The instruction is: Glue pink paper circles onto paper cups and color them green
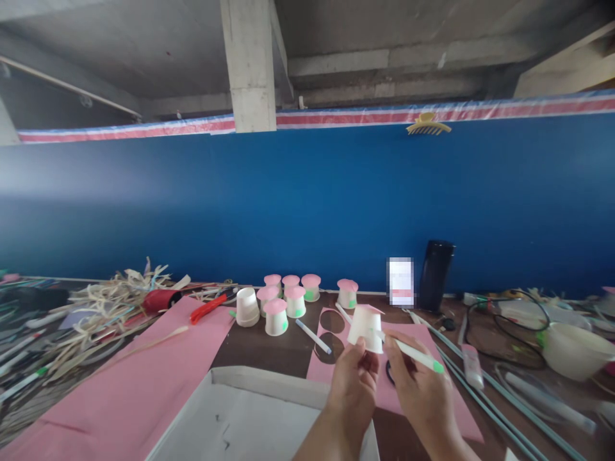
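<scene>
My left hand (pixel 353 387) grips an upturned white paper cup (pixel 361 330) with a pink paper piece (pixel 369 309) on its top. In my right hand (pixel 425 390) is a white marker pen (pixel 414 356) with a green end, its tip at the cup's side. Beneath both hands lies pink paper (pixel 331 373) with round holes cut in it. To the left stand several upturned cups (pixel 276 324) with pink discs on top and green marks on their sides. A plain white cup (pixel 247 308) is beside them, and another marker (pixel 314 337) rests on the table.
A shallow white box (pixel 259 410) sits in front. Leftward are a large pink sheet (pixel 115 390), red scissors-like handles (pixel 209 308) and a heap of paper strips (pixel 120 301). A black cylinder (pixel 436 275), pale tubes (pixel 490 384) and a white bowl (pixel 576 349) stand or lie rightward.
</scene>
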`<control>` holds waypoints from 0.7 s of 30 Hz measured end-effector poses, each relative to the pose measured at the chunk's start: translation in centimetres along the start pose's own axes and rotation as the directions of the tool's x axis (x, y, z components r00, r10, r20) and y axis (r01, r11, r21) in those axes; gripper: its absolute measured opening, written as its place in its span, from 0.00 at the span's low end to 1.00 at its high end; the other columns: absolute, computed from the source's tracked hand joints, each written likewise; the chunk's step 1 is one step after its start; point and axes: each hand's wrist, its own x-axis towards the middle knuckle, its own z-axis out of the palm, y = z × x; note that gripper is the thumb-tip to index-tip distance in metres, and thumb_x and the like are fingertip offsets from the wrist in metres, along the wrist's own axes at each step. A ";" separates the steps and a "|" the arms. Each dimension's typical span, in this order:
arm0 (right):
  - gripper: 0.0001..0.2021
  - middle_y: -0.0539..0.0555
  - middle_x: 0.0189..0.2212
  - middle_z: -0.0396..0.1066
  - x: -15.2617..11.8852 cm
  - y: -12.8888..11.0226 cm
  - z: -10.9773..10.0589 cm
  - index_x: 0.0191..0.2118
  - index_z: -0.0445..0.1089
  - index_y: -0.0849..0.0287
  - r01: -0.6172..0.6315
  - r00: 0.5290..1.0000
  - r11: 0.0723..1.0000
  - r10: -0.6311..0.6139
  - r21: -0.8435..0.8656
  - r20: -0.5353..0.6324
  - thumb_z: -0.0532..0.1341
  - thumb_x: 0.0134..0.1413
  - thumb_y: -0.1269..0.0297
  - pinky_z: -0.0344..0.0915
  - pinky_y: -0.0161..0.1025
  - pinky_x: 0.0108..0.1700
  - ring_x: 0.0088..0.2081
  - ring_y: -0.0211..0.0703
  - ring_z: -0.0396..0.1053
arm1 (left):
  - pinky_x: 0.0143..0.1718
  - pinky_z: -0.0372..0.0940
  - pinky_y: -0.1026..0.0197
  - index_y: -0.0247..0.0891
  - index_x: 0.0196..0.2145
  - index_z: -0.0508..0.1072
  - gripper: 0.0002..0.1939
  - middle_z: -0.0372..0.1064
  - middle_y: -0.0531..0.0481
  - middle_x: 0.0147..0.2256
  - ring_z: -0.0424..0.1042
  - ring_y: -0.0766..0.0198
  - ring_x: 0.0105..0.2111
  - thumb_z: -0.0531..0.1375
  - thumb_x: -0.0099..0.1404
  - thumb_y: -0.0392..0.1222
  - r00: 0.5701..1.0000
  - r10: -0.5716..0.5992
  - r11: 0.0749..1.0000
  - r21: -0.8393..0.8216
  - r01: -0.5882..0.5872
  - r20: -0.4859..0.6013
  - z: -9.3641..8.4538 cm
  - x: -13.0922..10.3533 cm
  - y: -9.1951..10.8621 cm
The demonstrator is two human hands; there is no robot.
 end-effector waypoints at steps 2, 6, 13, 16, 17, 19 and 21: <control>0.14 0.52 0.34 0.76 0.0 0.0 -0.1 0.40 0.72 0.55 -0.014 1.000 1.000 0.014 -0.007 -0.002 0.54 0.58 0.54 0.68 0.34 0.35 0.34 0.42 0.73 | 0.33 0.67 0.68 0.31 0.29 0.70 0.02 0.67 0.47 0.31 0.68 0.71 0.29 0.60 0.59 0.29 1.000 0.007 1.000 -0.011 -0.007 -0.009 -0.1 0.2 0.0; 0.14 0.53 0.33 0.76 0.1 -0.1 -0.2 0.39 0.73 0.56 -0.012 1.000 1.000 0.012 -0.013 -0.017 0.54 0.58 0.54 0.68 0.34 0.34 0.34 0.42 0.74 | 0.32 0.67 0.69 0.31 0.29 0.70 0.03 0.67 0.48 0.31 0.68 0.72 0.28 0.61 0.58 0.29 1.000 0.001 1.000 -0.022 -0.001 -0.006 -0.2 0.3 0.0; 0.16 0.54 0.32 0.76 0.2 -0.3 -0.4 0.39 0.73 0.57 -0.013 0.999 0.999 0.012 -0.040 -0.035 0.54 0.58 0.53 0.69 0.35 0.34 0.33 0.44 0.74 | 0.30 0.68 0.69 0.31 0.28 0.69 0.04 0.67 0.48 0.30 0.68 0.71 0.26 0.61 0.57 0.27 0.999 -0.011 0.999 -0.042 0.009 -0.042 0.2 -0.1 0.2; 0.16 0.54 0.31 0.76 0.3 -0.2 -0.4 0.39 0.73 0.57 -0.011 0.999 0.999 0.009 -0.045 -0.041 0.54 0.58 0.53 0.69 0.35 0.34 0.32 0.44 0.74 | 0.30 0.68 0.69 0.32 0.28 0.68 0.05 0.67 0.48 0.29 0.68 0.72 0.26 0.61 0.57 0.27 0.999 -0.015 0.999 -0.043 0.014 -0.041 0.4 -0.2 0.4; 0.15 0.54 0.31 0.76 0.3 -0.2 -0.4 0.38 0.73 0.57 -0.013 0.999 0.999 0.011 -0.045 -0.040 0.54 0.58 0.53 0.69 0.35 0.34 0.32 0.44 0.74 | 0.29 0.68 0.69 0.32 0.28 0.68 0.05 0.67 0.48 0.29 0.67 0.72 0.25 0.61 0.58 0.27 0.999 -0.014 0.999 -0.042 0.013 -0.040 0.5 -0.2 0.5; 0.15 0.53 0.32 0.76 0.3 0.0 -0.4 0.38 0.73 0.57 -0.012 0.999 0.999 0.010 -0.043 -0.037 0.54 0.58 0.54 0.69 0.35 0.35 0.33 0.43 0.74 | 0.28 0.68 0.69 0.32 0.28 0.68 0.04 0.67 0.48 0.30 0.67 0.72 0.25 0.60 0.58 0.27 0.999 -0.011 0.999 -0.039 0.009 -0.044 0.5 -0.2 0.6; 0.15 0.53 0.33 0.76 0.2 0.1 -0.4 0.39 0.73 0.57 -0.003 0.999 0.999 0.001 -0.039 -0.036 0.54 0.58 0.54 0.69 0.35 0.35 0.34 0.43 0.74 | 0.28 0.68 0.69 0.31 0.29 0.69 0.04 0.67 0.47 0.30 0.68 0.72 0.25 0.59 0.59 0.27 0.999 -0.012 0.999 -0.036 0.010 -0.045 0.5 -0.2 0.6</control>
